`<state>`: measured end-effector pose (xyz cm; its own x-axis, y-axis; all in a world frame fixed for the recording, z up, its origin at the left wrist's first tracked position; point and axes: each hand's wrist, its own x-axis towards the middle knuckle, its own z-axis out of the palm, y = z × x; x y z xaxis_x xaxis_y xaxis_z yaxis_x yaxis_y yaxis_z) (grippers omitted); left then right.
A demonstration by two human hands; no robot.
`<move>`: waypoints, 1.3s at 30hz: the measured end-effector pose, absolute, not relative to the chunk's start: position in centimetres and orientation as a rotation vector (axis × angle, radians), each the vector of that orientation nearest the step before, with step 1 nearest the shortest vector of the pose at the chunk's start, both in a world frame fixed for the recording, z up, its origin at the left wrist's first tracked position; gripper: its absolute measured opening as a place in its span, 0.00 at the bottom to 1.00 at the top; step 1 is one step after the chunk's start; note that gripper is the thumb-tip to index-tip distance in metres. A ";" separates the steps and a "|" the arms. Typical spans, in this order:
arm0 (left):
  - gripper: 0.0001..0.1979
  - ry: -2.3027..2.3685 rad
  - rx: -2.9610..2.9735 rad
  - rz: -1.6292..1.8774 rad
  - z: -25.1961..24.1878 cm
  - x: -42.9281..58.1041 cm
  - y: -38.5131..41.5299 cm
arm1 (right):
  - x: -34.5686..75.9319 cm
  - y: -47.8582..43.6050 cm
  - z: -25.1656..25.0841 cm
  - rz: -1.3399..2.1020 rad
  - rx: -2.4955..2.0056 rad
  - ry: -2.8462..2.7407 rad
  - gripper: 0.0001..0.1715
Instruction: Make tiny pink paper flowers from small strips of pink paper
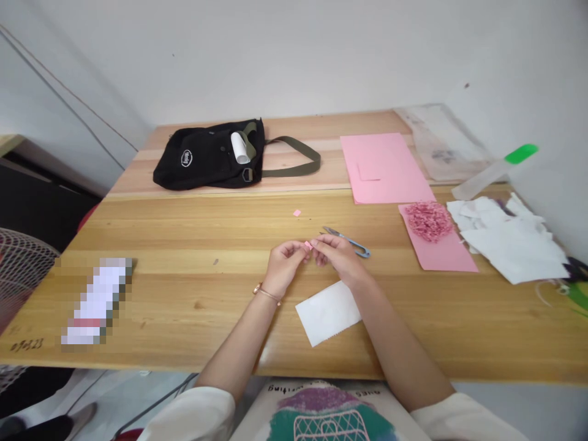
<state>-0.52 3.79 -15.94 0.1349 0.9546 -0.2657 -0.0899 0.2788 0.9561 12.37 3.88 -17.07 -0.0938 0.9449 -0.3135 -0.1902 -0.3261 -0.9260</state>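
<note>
Between the fingertips of both hands is a small piece of pink paper (308, 245), held above the wooden table. My left hand (287, 263) pinches it from the left, and my right hand (334, 254) pinches it from the right. Just beyond my right hand lie blue-handled thread snips (353, 243), partly hidden by the fingers. Another small pink paper piece (297, 213) rests on the wood farther back. Below the hands lies a white paper sheet (328, 312), its right end covered by my right forearm.
At the back lies a black bag (211, 156) with a green strap. To the right are a large pink sheet (386, 165), a pile of pink shreds (429, 222) on pink paper, white papers (514, 239) and a green-capped tube (496, 171). A blurred-out phone-like object (98, 300) lies left.
</note>
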 end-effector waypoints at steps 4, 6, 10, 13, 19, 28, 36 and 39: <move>0.06 1.165 0.983 0.971 -16.0 -0.5 3.8 | 12.4 3.8 -17.0 1.576 -1.257 -0.939 0.12; 0.06 1.164 0.984 0.977 -16.0 -0.5 3.8 | 12.4 3.8 -16.9 1.582 -1.252 -0.930 0.12; 0.05 1.151 0.960 0.990 -15.9 -0.5 3.9 | 12.5 3.9 -16.8 1.603 -1.251 -0.871 0.12; 0.05 1.145 0.935 1.000 -15.8 -0.5 3.9 | 12.5 3.9 -16.8 1.603 -1.254 -0.864 0.11; 0.06 1.146 0.937 0.999 -16.0 -0.6 3.9 | 12.5 3.9 -16.8 1.600 -1.242 -0.895 0.11; 0.05 1.159 0.909 1.010 -16.0 -0.6 4.0 | 12.7 3.8 -16.9 1.612 -1.240 -0.843 0.14; 0.05 1.168 0.927 1.012 -16.1 -0.6 3.9 | 12.9 3.9 -16.8 1.647 -1.186 -0.814 0.12; 0.05 1.168 0.928 1.013 -16.1 -0.6 3.9 | 12.9 4.0 -16.9 1.648 -1.193 -0.808 0.11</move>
